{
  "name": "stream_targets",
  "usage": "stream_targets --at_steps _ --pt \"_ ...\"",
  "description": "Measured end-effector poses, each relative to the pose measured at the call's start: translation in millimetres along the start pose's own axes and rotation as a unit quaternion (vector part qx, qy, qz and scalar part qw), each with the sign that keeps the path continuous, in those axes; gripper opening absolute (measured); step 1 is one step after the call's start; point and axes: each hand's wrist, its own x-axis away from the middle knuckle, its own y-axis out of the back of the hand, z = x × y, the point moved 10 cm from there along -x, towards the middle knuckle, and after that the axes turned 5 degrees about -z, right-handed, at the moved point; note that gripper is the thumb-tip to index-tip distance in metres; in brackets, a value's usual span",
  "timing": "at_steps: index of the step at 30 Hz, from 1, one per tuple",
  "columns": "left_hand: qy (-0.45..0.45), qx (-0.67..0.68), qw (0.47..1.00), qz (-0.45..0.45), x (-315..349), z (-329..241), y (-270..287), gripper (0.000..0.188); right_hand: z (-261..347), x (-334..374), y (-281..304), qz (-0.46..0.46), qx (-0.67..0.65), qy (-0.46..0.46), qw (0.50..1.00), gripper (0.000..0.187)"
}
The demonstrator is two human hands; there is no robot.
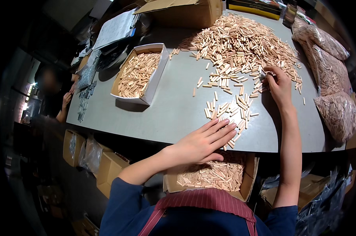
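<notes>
Wooden dowels [241,51] beside right hand [281,85], grip unclear, some under left hand [203,142], grip flattened

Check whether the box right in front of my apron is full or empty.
Not empty: wooden pegs cover much of the visible inside of the open box. Whether it is full, I cannot tell.

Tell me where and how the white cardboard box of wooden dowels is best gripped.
Probably by the two long walls of the white cardboard box, left hand and right hand opposed, coming from the near edge of the gray table. Those walls face each other; the open top, showing loose wooden dowels, suggests keeping it level.
</notes>
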Motion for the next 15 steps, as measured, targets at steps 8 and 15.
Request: stream_targets --at_steps 8,15 --pt "-0.061 0.232 0.968 -0.071 42.8 6.7 45.4 0.044 6.8 -0.2 0.2 -0.015 0.035 0.048 0.998 0.022" --pt "0.146 0.03 0.979 -0.139 26.1 72.5 55.2 0.068 9.0 -0.3 4.1 -0.032 0.031 0.048 0.998 0.024"
